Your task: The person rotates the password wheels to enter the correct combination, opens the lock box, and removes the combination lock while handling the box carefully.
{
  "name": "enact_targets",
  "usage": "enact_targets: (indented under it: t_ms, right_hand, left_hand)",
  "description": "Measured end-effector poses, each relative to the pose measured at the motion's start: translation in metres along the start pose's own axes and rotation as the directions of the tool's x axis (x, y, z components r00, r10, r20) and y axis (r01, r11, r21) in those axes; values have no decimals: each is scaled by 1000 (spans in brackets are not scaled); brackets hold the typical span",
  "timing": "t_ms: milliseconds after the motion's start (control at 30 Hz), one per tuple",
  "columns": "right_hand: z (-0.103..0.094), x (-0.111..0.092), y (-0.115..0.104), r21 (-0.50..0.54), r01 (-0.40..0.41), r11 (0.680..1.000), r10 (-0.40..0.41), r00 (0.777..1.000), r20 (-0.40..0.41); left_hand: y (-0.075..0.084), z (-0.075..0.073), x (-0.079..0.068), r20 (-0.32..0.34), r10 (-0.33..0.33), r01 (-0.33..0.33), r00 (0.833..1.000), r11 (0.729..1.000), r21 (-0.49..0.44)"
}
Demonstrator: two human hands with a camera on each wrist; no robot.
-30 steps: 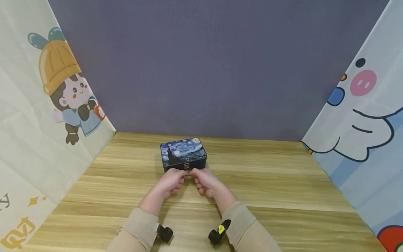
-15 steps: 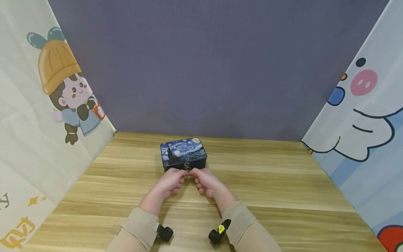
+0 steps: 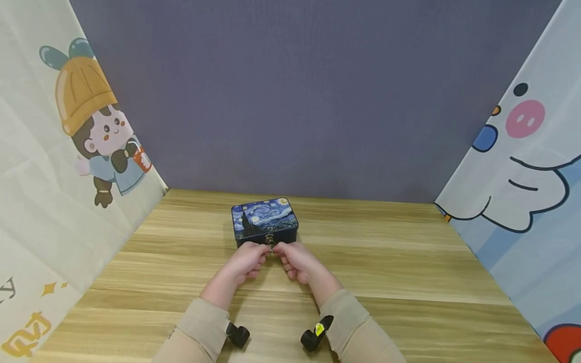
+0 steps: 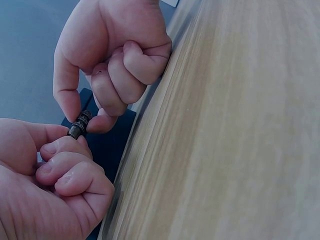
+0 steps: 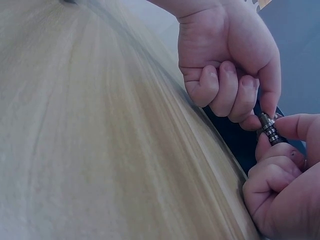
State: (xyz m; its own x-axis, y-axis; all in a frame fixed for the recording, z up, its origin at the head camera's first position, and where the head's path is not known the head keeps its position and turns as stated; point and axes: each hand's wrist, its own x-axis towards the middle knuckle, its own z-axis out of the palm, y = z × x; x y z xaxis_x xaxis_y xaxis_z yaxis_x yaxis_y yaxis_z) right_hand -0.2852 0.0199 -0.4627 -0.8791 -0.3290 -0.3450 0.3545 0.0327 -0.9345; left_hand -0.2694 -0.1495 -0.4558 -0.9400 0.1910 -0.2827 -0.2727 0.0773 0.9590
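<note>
A dark blue tin box (image 3: 264,218) with a swirling night-sky painting on its lid stands closed on the table. At the middle of its front is a brass-coloured clasp (image 3: 269,239). Just below the clasp, a small cylindrical combination lock (image 4: 80,125) with ringed dials lies between my hands. My left hand (image 3: 247,260) pinches one end of the lock between thumb and index finger, the other fingers curled in. The other end is pinched by my right hand (image 3: 298,261) in the same way. How the lock joins the clasp is hidden by my fingers.
The wooden table (image 3: 386,252) meets a grey-purple back panel (image 3: 290,101) behind the box. Printed cartoon sheets flank it, one on the left (image 3: 36,201) and one on the right (image 3: 535,201). A black camera sits on each wrist.
</note>
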Motion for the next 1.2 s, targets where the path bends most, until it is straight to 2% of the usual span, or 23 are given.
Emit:
enact_targets:
  t_ms: [433,733,1200]
  right_hand:
    - [-7,1,-3,20,-8,1000,9,1000,-27]
    - [-8,1,-5,62,20,998,-16,998,-62]
    - [-3,1,-2,13,32,999,-32,999,-30]
  left_hand:
    - [-1,-1,1,-5,-8,8,1000,1000,7]
    - [1,0,-1,-7,-15,15,1000,1000,5]
    - [1,0,0,-7,-18,19,1000,1000,3]
